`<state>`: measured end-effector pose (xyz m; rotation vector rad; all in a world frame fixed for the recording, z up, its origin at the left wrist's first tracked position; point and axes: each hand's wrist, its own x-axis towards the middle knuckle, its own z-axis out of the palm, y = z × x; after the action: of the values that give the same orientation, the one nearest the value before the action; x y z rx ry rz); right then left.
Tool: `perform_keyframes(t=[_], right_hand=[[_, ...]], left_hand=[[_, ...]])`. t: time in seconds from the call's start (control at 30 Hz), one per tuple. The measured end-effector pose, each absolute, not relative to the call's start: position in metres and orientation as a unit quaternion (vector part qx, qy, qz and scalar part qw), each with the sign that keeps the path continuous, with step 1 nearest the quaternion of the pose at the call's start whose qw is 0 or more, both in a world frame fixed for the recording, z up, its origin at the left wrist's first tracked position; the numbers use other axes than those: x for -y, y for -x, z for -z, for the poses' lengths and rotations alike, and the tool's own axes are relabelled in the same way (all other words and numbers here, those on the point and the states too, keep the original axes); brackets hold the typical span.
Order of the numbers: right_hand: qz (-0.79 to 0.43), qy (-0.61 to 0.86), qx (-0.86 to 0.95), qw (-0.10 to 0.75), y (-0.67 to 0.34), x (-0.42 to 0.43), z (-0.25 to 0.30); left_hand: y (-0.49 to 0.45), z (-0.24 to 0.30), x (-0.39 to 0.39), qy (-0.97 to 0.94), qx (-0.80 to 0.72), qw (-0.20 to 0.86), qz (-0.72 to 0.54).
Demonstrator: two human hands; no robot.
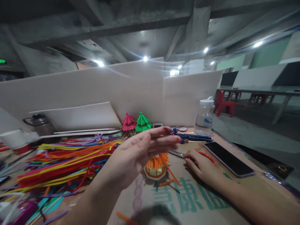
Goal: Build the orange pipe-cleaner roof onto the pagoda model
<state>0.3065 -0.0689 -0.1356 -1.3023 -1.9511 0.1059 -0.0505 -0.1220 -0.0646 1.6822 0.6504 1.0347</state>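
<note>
My left hand [140,147] is raised in front of me, its fingers stretched out and holding nothing. Partly hidden behind it, a small craft piece with an orange pipe-cleaner fringe [157,162] stands on a pale base on the table. Loose orange pipe-cleaner pieces [167,182] lie beside that piece. Low on the table, my right hand [199,164] has its fingers curled over a pair of scissors [177,153]. The metal blades point left and a red-orange handle loop shows past the knuckles.
Many coloured pipe cleaners [70,162] are heaped at left. Pink [128,122] and green [142,122] tree-shaped pieces stand behind. A phone [228,158], dark blue pliers-like tools [194,137] and a water bottle [204,117] are at right. A white board [136,90] borders the back.
</note>
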Motion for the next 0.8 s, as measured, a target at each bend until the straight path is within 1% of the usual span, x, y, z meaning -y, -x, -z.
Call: perform_keyframes(t=[0.07,0.1,0.17,0.27,0.43,0.63,0.8], right_hand=[[-0.051,0.520,0.776,0.353,-0.307,0.068,0.136],[-0.055,0.525,0.778,0.341,-0.307,0.067,0.136],[-0.059,0.528,0.780,0.331,-0.308,0.066,0.137],[-0.054,0.528,0.780,0.331,-0.308,0.065,0.137],[-0.043,0.524,0.784,0.329,-0.307,0.066,0.137],[-0.044,0.526,0.786,0.322,-0.311,0.063,0.141],[-0.042,0.531,0.789,0.307,-0.312,0.064,0.139]], left_hand=[[0.003,0.005,0.096,-0.692,-0.254,0.518,-0.434],[-0.015,-0.016,0.086,-0.687,-0.245,0.527,-0.435],[-0.035,-0.038,0.074,-0.673,-0.229,0.556,-0.429],[-0.038,-0.039,0.071,-0.642,-0.205,0.610,-0.417],[-0.034,-0.030,0.074,-0.608,-0.199,0.638,-0.427],[-0.038,-0.034,0.069,-0.597,-0.240,0.614,-0.457],[-0.036,-0.036,0.060,-0.593,-0.302,0.609,-0.432]])
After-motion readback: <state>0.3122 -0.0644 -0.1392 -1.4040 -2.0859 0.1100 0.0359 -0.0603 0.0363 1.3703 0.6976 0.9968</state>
